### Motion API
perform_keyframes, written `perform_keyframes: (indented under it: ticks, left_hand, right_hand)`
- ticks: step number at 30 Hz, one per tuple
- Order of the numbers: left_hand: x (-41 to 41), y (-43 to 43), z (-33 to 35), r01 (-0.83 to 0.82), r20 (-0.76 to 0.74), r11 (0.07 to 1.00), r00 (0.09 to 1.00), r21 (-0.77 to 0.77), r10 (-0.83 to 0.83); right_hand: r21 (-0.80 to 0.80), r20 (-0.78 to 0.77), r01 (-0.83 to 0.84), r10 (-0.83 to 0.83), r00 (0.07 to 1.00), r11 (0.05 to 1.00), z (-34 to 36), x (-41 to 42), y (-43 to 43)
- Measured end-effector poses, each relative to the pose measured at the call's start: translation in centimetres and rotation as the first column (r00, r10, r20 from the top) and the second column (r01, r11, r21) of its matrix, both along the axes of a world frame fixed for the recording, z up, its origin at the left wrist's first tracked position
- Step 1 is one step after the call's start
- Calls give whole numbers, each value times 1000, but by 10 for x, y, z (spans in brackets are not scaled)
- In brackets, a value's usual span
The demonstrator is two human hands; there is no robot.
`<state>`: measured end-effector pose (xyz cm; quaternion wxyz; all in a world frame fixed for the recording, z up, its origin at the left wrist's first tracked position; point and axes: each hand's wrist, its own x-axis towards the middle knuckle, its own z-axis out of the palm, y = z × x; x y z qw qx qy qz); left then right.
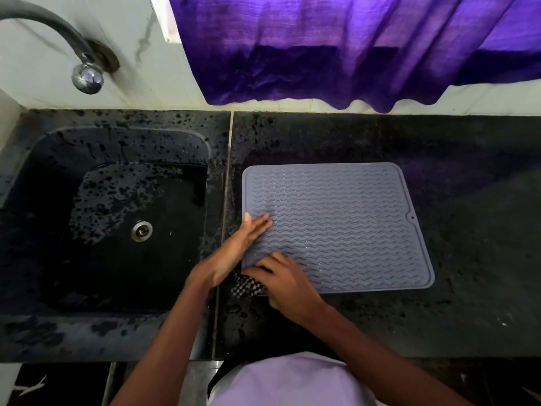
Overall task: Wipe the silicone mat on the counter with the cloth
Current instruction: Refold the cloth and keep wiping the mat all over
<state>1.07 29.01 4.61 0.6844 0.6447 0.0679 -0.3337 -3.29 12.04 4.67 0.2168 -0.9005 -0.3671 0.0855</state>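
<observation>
**Dark stone surface [468, 259] with the silicone mat [336, 206] lying flat, both hands at its left side**

Black speckled stone runs across the whole view, with a sink [58, 177] set into it on the left and a thin seam between the two slabs. Just right of that seam lies the silicone mat, grey and ribbed with wavy lines, with a small hole tab [412, 217] on its right edge.

The left hand [234, 250] rests on the mat's left border. Its grip is spread, with the fingers straight and lying flat on the ribs, pointing toward the far right.

The right hand [282, 281] sits at the mat's near left corner. Its grip is curled down over the cloth [247, 287], a black-and-white checked piece bunched beneath the fingers. Part of the cloth pokes out to the left, over the mat's corner and onto the stone. The two hands are close together, and the left wrist is just beside the cloth.

Water drops [243, 315] bead on the surface in front of the mat, and the sink's basin is wet around its metal drain [142, 230]. A chrome tap [87, 76] with a grey hose [44, 16] juts from the pale wall above the sink. A purple curtain [351, 54] hangs behind the mat.
</observation>
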Motion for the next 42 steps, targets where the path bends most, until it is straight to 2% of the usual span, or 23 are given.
perform_keyframes:
  ticks: [2,4,6,10,15,17,21,26,31,34,36,38,42]
  left_hand:
    - [6,4,0,6,-30,1000,1000,-2,-6]
    - [11,8,0,33,-43,999,999,10,-33]
    - [13,10,3,72,-46,997,996,26,-71]
    - [13,9,5,122,-37,991,992,49,-121]
    - [12,5,1,121,-38,991,992,57,-119]
    - [12,5,-2,118,-35,991,993,55,-116]
    - [7,-1,-3,91,-11,994,996,53,-90]
    - [-3,-16,-8,-51,77,995,996,81,44]
    - [-18,-23,-22,-136,244,959,967,247,74]
    - [-26,-33,-30,-199,426,890,905,410,6]
    - [-33,-41,-43,-213,555,774,806,597,-205]
    - [-42,-52,-57,-258,587,632,709,731,-390]
    - [-48,-67,-63,-322,542,462,678,826,-496]
  right_hand:
    - [44,-19,105,-104,994,994,7,11,-13]
    - [22,-12,158,-158,987,987,14,22,-27]
    - [-39,-21,108,-109,994,993,16,30,-35]
    - [-107,-47,-104,100,994,989,4,19,-23]
    - [-11,-81,-137,136,987,991,-4,-4,13]
    - [-20,-79,-174,172,982,984,0,-8,16]
    - [-66,-7,-101,101,995,993,1,-6,-15]
    - [-154,6,-12,13,1000,988,0,3,-77]
    - [-289,-37,130,-146,989,948,6,9,-162]
    - [-294,-63,223,-252,966,929,11,12,-196]
    - [-271,-56,262,-287,956,926,15,15,-196]
    - [-207,-27,297,-309,951,932,17,18,-182]
    - [-165,28,270,-270,963,949,15,27,-133]
